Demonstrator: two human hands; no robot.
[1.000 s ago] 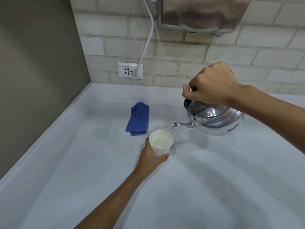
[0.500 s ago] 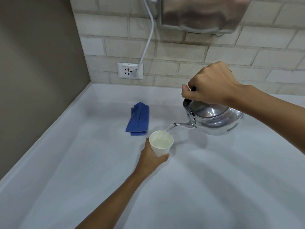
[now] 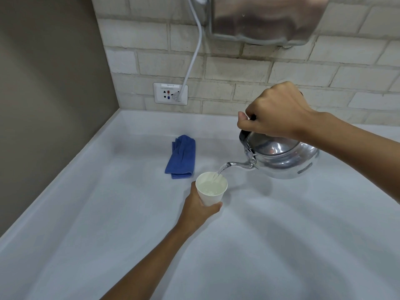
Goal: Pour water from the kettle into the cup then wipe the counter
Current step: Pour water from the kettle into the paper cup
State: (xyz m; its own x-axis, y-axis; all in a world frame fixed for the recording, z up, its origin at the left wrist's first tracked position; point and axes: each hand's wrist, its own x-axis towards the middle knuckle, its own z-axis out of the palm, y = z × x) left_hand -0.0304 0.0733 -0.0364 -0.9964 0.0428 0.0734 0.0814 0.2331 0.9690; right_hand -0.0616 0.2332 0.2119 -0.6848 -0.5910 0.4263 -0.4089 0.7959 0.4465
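A shiny metal kettle (image 3: 283, 158) hangs tilted above the white counter (image 3: 108, 213), its spout pointing left. My right hand (image 3: 273, 111) is shut on the kettle's dark handle from above. A thin stream of water falls from the spout into a white paper cup (image 3: 211, 189), which holds water well up its inside. My left hand (image 3: 198, 207) grips the cup from below and the left. A folded blue cloth (image 3: 181, 158) lies flat on the counter just behind and left of the cup.
A tiled wall runs along the back with a socket plate (image 3: 170, 94) and a white cable (image 3: 194, 50) plugged into it. A steel appliance (image 3: 268, 18) is mounted on the wall above. A dark side wall (image 3: 43, 83) closes off the left.
The water in the cup stands slightly higher. Both hands, the kettle and the cup have stayed almost still while the stream keeps flowing.
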